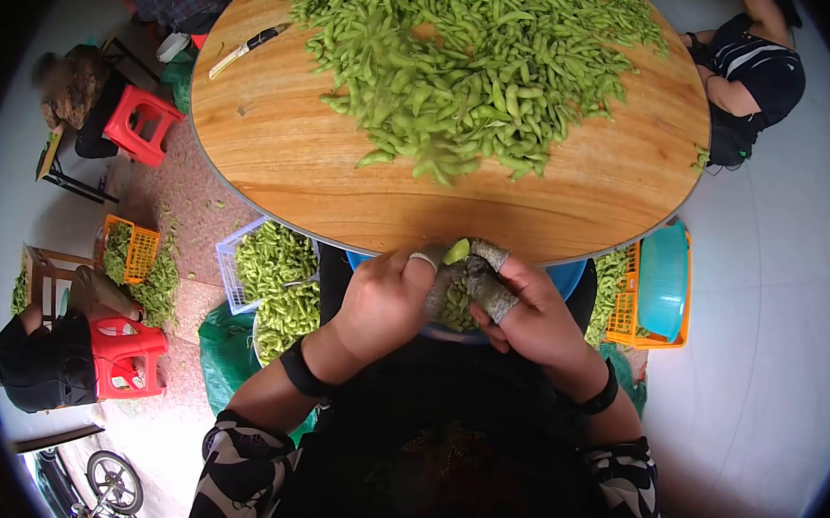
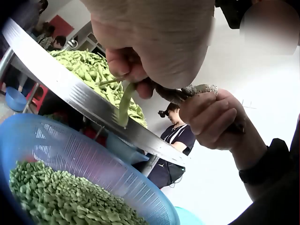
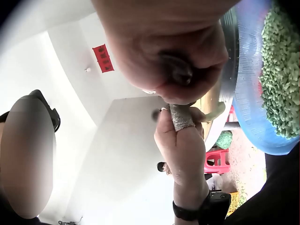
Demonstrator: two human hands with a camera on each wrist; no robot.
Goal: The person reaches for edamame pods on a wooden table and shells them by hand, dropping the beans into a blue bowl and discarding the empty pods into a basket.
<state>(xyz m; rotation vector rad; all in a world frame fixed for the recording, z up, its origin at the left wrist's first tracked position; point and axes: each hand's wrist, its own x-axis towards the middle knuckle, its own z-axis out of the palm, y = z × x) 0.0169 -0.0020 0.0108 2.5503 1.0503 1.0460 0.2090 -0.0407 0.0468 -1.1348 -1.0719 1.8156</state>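
So you've got a round wooden bench in front of you with a big heap of edamame pods piled across the far half, and a knife lying off by itself near the far left edge, well clear of your hands. Down on the floor to your left there's a white crate of pods and an orange basket, plus red plastic stools; on your right an orange crate with a teal basin in it. Other people sit around the bench. The bench rim sits right between you and the heap. Under your hands, just below that rim, is the blue colander full of shelled green beans. Your left hand and right hand meet right over it, and both are curled around one edamame pod, pinched between your taped fingers. From the left wrist view the pod hangs down out of your left fingertips, above the colander and not touching it.
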